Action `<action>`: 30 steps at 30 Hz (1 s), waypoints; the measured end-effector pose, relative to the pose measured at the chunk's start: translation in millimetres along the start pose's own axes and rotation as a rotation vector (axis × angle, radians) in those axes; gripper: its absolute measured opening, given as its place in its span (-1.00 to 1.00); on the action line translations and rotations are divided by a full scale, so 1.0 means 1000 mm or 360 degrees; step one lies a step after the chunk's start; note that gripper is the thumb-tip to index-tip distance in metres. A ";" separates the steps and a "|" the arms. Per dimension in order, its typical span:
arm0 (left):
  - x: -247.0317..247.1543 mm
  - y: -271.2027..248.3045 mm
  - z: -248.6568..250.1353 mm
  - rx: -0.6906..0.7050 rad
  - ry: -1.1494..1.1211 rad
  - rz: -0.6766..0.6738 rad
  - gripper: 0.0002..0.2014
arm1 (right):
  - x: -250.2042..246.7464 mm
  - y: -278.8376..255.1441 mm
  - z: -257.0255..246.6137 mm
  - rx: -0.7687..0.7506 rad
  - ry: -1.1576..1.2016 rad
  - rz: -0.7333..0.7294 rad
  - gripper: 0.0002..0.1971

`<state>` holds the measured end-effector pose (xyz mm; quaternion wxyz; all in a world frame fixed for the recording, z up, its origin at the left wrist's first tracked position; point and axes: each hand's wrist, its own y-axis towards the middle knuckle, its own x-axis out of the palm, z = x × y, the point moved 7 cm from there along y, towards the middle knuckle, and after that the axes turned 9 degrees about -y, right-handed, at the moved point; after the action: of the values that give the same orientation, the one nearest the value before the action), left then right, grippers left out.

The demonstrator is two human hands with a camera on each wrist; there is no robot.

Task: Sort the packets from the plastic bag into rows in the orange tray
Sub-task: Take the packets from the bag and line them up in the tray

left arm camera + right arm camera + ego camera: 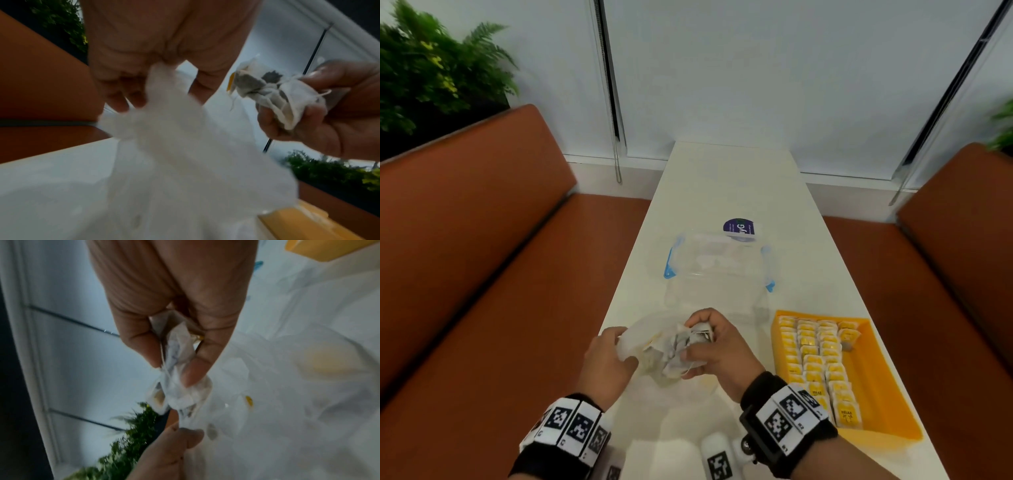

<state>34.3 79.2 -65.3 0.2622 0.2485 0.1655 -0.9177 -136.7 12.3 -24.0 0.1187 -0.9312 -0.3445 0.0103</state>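
Head: tray packets [815,363] read "RELAX", in rows in the orange tray [883,383], near right. Left wrist: left hand [156,48] curled, pinching the plastic bag [185,146]. Right wrist: right hand [174,296] curled round bunched packets [179,369].

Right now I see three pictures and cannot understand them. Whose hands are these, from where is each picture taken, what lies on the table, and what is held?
No machine here: a person works with two bare hands. The wide picture comes from a camera on the head; the other two come from cameras on the wrists, looking along each hand. The left hand grips the plastic bag; the right hand grips a bunch of small white packets with strings. On the white table stand an orange tray with rows of yellow packets and a clear box with blue clips.
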 end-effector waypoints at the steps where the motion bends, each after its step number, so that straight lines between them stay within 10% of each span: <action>1: -0.006 -0.004 0.007 0.0047 0.0004 0.0093 -0.52 | -0.003 -0.001 -0.002 0.0011 0.0096 -0.0019 -0.64; 6: -0.017 -0.040 0.080 0.0421 -0.0871 0.0160 -0.66 | -0.019 -0.009 -0.024 -0.0018 0.0441 -0.0087 -0.64; 12: 0.061 -0.065 0.122 -0.0254 -0.1834 -0.0716 -0.50 | -0.023 -0.022 -0.044 -0.0230 -0.0010 0.0000 -0.61; 25: 0.137 -0.071 0.139 -0.0222 -0.1874 -0.1059 -0.59 | -0.078 -0.062 -0.031 -0.0276 -0.1210 0.0190 -0.10; 30: 0.145 -0.077 0.153 -0.0067 -0.1547 -0.1121 -0.68 | -0.117 -0.074 -0.061 -0.0365 -0.0743 0.0468 -0.60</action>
<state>-172.6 17.4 -5.3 -0.0073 -0.2746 0.1172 -0.9544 -267.0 -22.1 44.7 -0.0724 -0.9509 -0.2228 0.2023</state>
